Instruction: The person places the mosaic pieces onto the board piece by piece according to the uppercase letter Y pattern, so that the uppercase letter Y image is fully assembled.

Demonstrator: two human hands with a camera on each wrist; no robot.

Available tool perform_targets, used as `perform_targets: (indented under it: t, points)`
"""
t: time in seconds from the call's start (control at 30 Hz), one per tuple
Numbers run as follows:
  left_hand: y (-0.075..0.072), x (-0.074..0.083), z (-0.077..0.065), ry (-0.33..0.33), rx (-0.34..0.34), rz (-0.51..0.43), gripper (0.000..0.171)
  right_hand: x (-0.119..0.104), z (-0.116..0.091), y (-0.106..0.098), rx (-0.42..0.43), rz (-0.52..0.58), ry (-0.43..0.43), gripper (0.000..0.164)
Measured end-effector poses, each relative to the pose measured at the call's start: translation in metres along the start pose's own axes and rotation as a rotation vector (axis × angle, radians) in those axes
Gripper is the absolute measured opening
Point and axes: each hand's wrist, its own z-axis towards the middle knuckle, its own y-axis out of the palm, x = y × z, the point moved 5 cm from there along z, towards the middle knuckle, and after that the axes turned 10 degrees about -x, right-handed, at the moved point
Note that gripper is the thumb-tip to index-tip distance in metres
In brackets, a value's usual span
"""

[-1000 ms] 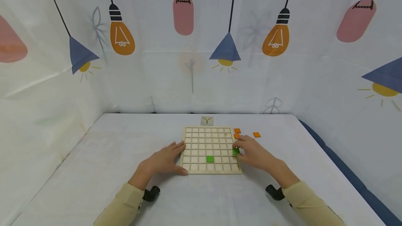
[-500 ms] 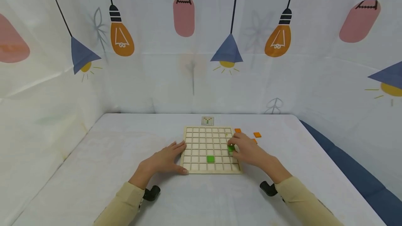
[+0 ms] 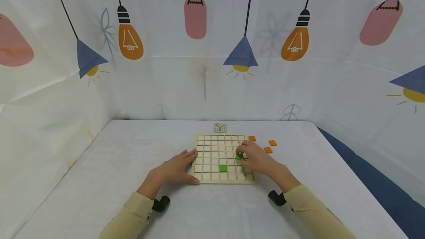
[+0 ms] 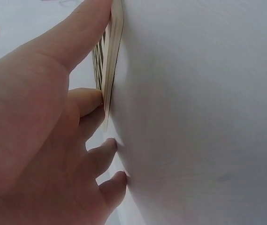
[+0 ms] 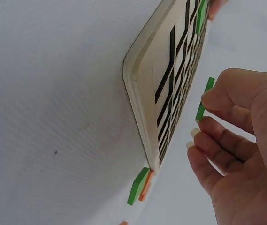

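Pinched by its edges in the right hand (image 3: 258, 158), likely to leave its underside free, a green tile (image 5: 206, 98) hangs over the grid board (image 3: 214, 149), whose left edge the spread left hand (image 3: 173, 168) seems to brace. Bare cells (image 3: 214, 176) surround a second green tile (image 3: 223, 168); orange tiles (image 3: 268, 150) lie off the board's right edge.

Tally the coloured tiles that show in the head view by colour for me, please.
Green tiles: 2 (one on the board, one in the right hand)
Orange tiles: 3
Total: 5 in that view; the right hand may hide more.
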Motion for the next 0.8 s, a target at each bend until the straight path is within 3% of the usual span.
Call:
perform_targets:
  t: [0.8]
  points:
    - [0.002, -0.002, 0.003, 0.008, 0.009, 0.019, 0.106, -0.009, 0.018, 0.019, -0.021, -0.018, -0.032, 0.025]
